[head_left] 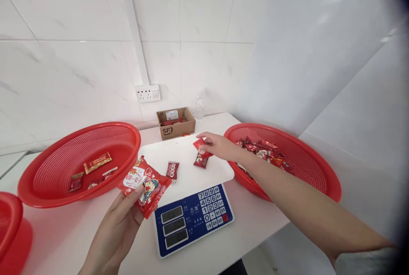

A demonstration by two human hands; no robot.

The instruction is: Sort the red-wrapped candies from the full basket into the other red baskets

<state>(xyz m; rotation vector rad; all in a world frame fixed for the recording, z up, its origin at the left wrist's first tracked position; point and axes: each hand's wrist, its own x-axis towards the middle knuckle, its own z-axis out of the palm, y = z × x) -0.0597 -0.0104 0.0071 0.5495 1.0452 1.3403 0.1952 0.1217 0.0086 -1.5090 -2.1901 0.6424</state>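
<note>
My left hand (pixel 119 219) grips a red printed bag (pixel 145 183) by its lower edge, holding it above the table's front beside the scale (pixel 191 219). My right hand (pixel 214 145) reaches over the scale's white weighing plate (pixel 185 155), fingers pinched on small red wrapped candies (pixel 201 152). One more red candy (pixel 173 169) lies on the plate to the left of them.
A red mesh basket (pixel 76 160) at the left holds a few candies. Another red basket (pixel 303 160) at the right holds several red candies. An open cardboard box (pixel 175 123) stands at the back by the wall. A red container (pixel 12 232) is at the far left edge.
</note>
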